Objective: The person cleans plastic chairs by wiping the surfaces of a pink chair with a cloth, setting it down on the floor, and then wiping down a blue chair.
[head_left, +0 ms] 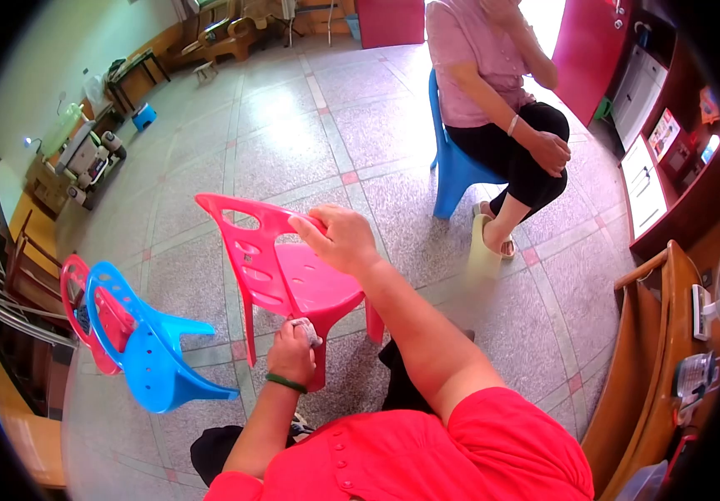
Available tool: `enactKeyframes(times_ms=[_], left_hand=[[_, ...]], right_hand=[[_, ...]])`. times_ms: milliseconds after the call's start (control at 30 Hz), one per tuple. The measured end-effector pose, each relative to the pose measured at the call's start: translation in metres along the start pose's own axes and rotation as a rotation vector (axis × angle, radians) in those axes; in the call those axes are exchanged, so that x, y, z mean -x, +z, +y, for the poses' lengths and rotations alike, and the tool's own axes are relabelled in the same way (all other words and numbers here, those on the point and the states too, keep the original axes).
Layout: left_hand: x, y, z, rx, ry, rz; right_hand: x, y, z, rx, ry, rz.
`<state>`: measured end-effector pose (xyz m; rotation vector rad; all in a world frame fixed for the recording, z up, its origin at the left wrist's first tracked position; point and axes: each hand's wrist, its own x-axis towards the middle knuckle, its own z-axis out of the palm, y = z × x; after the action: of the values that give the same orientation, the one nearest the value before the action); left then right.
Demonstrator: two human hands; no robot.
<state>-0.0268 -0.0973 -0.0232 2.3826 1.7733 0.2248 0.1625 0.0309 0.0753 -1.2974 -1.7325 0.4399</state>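
A pink plastic chair (318,280) stands upright right in front of me, its backrest toward my left. My right hand (341,238) is closed over the top corner of its backrest. Lower down, my left hand (291,355), with a dark green band at the wrist, is closed on a crumpled greyish cloth (308,332). The cloth is up against the rear edge of the chair, near the seat; whether it presses on the plastic is hard to tell.
A blue plastic chair (153,367) lies tipped over on the left, beside another pink chair (76,275). Ahead to the right, a person (481,92) sits on a blue chair (462,179). A wooden cabinet (656,351) lines the right side; a metal railing (22,321) runs along the left.
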Motion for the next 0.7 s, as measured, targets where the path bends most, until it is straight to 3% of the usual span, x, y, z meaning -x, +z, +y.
enactKeyframes(times_ms=[700], left_hand=[[0.0026,0.0081,-0.0037,0.026,0.019,0.022]], right_hand=[[0.0019,0.0006,0.0012,-0.007,0.01,-0.002]])
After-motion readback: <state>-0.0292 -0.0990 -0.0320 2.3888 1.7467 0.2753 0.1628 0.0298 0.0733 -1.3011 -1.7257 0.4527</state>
